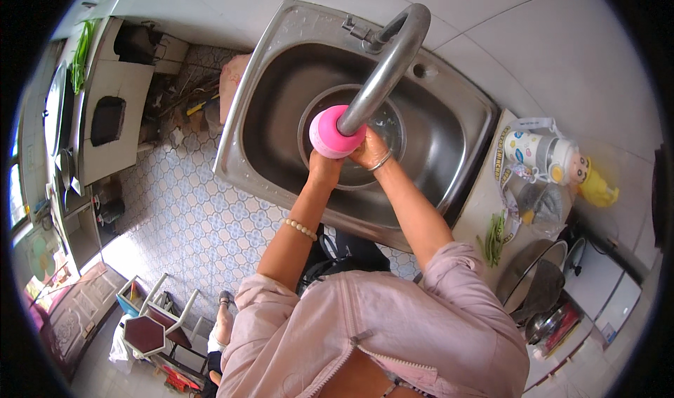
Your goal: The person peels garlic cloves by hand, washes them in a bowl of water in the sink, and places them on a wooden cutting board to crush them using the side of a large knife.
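A stainless steel sink lies before me, with a round metal basin in its bowl. The curved metal faucet ends in a pink spout attachment above that basin. Beneath the attachment are both my hands; it covers most of their fingers. My left hand, with a beaded bracelet on the forearm, reaches in from below. On the other side, my right hand, with a silver bangle at the wrist, is wet. Whether either hand holds something is hidden. Clear water shows in the basin beside my right hand.
Right of the sink, a counter holds a cartoon water bottle, green beans, a plastic bag and a large metal bowl. Stools and another person's leg are at lower left.
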`<state>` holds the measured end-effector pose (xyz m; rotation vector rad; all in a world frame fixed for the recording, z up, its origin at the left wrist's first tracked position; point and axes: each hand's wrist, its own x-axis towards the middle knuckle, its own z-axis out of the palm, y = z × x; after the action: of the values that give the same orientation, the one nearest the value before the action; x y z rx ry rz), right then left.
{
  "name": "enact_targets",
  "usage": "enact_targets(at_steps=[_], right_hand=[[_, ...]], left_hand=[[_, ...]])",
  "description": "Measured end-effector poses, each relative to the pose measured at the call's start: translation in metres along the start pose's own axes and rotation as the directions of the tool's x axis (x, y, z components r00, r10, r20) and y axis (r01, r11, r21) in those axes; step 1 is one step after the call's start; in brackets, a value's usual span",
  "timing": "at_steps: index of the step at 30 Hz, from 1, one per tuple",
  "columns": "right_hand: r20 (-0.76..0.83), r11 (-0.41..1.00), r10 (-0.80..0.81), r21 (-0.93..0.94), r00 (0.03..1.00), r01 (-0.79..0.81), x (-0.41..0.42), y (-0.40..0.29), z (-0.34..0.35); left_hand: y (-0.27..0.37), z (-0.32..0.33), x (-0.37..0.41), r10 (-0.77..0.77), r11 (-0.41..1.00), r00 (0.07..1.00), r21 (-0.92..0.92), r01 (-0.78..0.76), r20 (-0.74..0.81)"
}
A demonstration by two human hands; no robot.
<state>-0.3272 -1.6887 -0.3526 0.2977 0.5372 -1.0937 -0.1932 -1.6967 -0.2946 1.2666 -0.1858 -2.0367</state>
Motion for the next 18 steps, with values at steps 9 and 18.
enact_targets(at_steps=[9, 18], right_hand=[[-0.06, 0.875, -0.194, -0.462, 0.979, 0.145, -0.006, -0.02, 0.001], [-0.112, -0.25, -0.408, -0.941, 0.906, -0.229, 0.009, -0.007, -0.01]], left_hand=[[0.018, 0.013, -0.021, 0.043, 0.984, 0.969, 0.18, 0.002, -0.245], [0.009, 0.011, -0.021, 0.195, 0.928, 0.969, 0.348, -0.133, -0.151]])
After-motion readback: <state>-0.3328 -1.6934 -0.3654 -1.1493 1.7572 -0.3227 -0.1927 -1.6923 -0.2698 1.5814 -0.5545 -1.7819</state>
